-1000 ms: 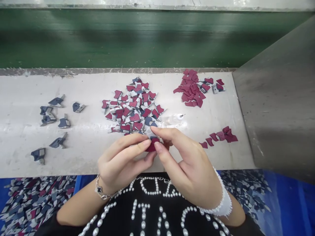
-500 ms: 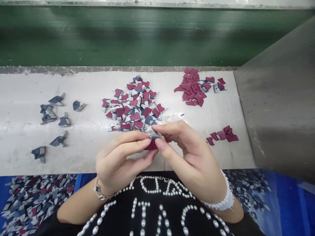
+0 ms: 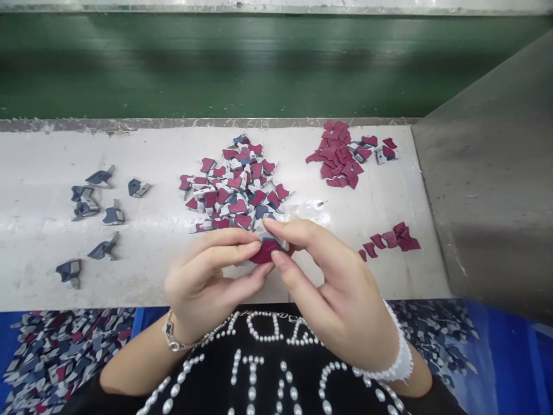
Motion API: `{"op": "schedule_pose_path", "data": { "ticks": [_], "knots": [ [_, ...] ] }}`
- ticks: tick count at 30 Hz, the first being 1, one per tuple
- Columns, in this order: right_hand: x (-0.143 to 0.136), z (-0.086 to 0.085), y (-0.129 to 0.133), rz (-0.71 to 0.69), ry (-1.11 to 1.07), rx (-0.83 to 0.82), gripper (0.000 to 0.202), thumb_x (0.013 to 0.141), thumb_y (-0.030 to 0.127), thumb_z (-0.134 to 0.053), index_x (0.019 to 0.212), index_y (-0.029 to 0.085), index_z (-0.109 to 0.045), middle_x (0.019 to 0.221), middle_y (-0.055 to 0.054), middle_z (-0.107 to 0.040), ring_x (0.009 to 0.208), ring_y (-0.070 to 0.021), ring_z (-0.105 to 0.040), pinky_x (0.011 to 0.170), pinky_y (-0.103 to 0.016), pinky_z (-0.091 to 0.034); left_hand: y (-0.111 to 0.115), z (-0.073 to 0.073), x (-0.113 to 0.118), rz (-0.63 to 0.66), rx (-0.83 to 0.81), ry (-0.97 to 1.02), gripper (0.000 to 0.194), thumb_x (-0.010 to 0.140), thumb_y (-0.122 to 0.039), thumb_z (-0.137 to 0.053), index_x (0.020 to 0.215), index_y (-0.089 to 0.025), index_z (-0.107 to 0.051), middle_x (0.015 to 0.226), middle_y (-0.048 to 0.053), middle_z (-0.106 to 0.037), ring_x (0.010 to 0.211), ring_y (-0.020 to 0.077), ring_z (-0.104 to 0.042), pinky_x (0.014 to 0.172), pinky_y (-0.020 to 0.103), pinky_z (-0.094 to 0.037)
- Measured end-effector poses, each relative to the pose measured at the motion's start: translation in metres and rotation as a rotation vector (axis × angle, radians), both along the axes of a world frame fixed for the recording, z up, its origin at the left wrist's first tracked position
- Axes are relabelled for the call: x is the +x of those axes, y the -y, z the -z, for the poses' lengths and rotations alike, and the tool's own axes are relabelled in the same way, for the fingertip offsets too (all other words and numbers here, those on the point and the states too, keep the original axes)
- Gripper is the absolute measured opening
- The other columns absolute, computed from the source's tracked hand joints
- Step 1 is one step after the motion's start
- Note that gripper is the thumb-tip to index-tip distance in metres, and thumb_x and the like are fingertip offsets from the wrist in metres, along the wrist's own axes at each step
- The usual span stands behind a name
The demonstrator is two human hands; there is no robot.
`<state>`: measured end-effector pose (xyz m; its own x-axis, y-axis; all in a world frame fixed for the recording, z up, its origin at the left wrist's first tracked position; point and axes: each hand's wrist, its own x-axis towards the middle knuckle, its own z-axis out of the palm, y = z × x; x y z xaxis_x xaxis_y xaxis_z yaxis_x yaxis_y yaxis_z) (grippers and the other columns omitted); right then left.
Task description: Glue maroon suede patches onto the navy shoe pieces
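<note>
Maroon pc [image 3: 264, 253] more vis now

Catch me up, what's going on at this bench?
A person is holding a small grey, blue and maroon part between the left-hand grip and the right-hand grip, fingertips of both on it. Just beyond the hands, a heap of similar parts lies on the bench, many showing maroon faces. Scattered blue-and-grey parts lie to the left; a pile of flat maroon pieces lies to the right.
</note>
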<state>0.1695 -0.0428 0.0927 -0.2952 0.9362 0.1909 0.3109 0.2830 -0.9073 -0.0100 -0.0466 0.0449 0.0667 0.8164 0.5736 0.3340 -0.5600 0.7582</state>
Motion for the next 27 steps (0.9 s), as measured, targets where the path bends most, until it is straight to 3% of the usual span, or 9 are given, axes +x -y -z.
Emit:
{"op": "schedule_pose_path", "data": {
  "ticks": [4, 8, 13, 18, 23, 27],
  "knots": [
    [0.001, -0.001, 0.005, -0.021, 0.074, 0.073, 0.036, 0.097, 0.005, -0.05, 0.133, 0.005, -0.058, 0.118, -0.01, -0.067, 0.114, -0.0139, -0.059, 0.103, -0.026, -0.048, 0.0, -0.002, 0.002, 0.034, -0.22, 0.169, 0.028, 0.076, -0.007, -0.082, 0.097, -0.024, -0.073, 0.097, 0.001, -0.074, 0.089, 0.0149, -0.072, 0.075, 0.027, -0.064],
    [0.005, -0.001, 0.006, -0.054, 0.16, 0.084, 0.043, 0.096, 0.002, -0.046, 0.136, 0.01, -0.06, 0.116, -0.011, -0.063, 0.111, -0.0176, -0.058, 0.097, -0.032, -0.053, -0.002, -0.012, 0.005, 0.118, -0.555, 0.242, 0.029, 0.078, -0.008, -0.081, 0.1, -0.023, -0.069, 0.095, 0.001, -0.074, 0.086, 0.0153, -0.074, 0.076, 0.024, -0.066],
    [0.01, -0.001, 0.006, -0.133, 0.173, 0.057, 0.049, 0.094, -0.001, -0.041, 0.138, 0.012, -0.06, 0.112, -0.012, -0.062, 0.103, -0.0205, -0.06, 0.088, -0.035, -0.058, -0.003, -0.021, 0.005, 0.197, -0.584, 0.183, 0.029, 0.08, -0.007, -0.078, 0.103, -0.022, -0.069, 0.092, 0.002, -0.077, 0.083, 0.0168, -0.076, 0.074, 0.025, -0.067],
    [0.015, 0.001, 0.0, -0.199, 0.117, 0.014, 0.048, 0.095, -0.002, -0.043, 0.136, 0.012, -0.061, 0.104, -0.009, -0.062, 0.096, -0.0164, -0.06, 0.083, -0.028, -0.057, -0.006, -0.014, 0.001, 0.277, -0.744, 0.302, 0.029, 0.072, -0.01, -0.086, 0.093, -0.023, -0.072, 0.08, 0.0, -0.074, 0.072, 0.0154, -0.073, 0.063, 0.023, -0.064],
    [0.023, -0.009, -0.004, -0.158, 0.069, -0.091, 0.035, 0.098, 0.011, -0.056, 0.13, 0.024, -0.062, 0.099, -0.002, -0.066, 0.091, -0.0133, -0.063, 0.082, -0.028, -0.054, -0.008, 0.001, -0.001, 0.442, -1.018, 0.537, 0.036, 0.073, -0.03, -0.089, 0.105, -0.028, -0.073, 0.069, -0.002, -0.07, 0.056, 0.0127, -0.065, 0.054, 0.024, -0.059],
    [0.038, -0.016, 0.014, -0.145, 0.071, -0.018, 0.01, 0.097, 0.034, -0.065, 0.105, 0.029, -0.064, 0.088, 0.001, -0.067, 0.076, -0.0145, -0.064, 0.067, -0.028, -0.056, -0.012, 0.009, -0.003, 0.493, -0.991, 0.655, 0.033, 0.083, -0.041, -0.08, 0.113, -0.028, -0.073, 0.086, 0.006, -0.076, 0.068, 0.0177, -0.074, 0.058, 0.025, -0.063]
  ]
}}
